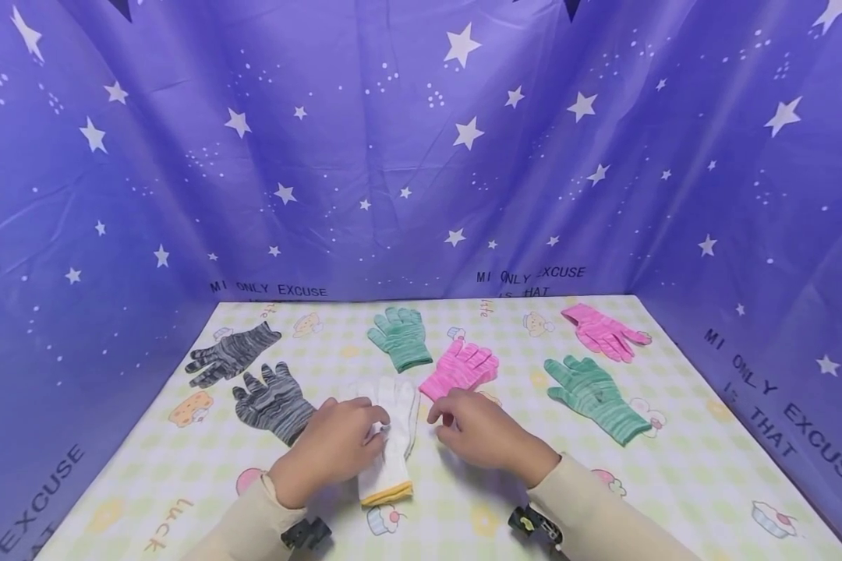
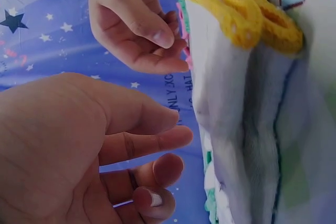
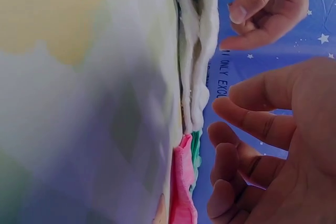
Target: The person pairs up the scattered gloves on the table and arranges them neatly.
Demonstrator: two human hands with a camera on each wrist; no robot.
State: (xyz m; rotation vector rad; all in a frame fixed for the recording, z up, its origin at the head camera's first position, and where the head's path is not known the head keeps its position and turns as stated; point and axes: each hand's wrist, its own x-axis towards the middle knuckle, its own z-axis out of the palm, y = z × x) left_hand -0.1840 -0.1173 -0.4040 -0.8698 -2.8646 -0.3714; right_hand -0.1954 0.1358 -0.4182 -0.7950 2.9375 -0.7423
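A pair of white gloves (image 1: 387, 460) with yellow cuffs (image 2: 231, 14) lies stacked at the front middle of the table, cuffs toward me. My left hand (image 1: 338, 442) hovers over their left side, fingers loosely bent with nothing between them; in the left wrist view it is apart from the fabric. Just right of the pair hangs my right hand (image 1: 491, 433), also loosely bent and holding nothing. Beyond it lies a pink glove (image 1: 461, 370), partly behind the right hand in the head view. A grey-black glove (image 1: 274, 401) lies beside my left hand, its cuff partly covered.
Another grey-black glove (image 1: 231, 354) lies at the left. Green gloves lie at the back middle (image 1: 400, 339) and at the right (image 1: 599, 399), with a second pink glove (image 1: 603, 331) at the back right. A checked cloth (image 1: 203, 467) covers the table; starry purple curtains (image 1: 393, 156) enclose it.
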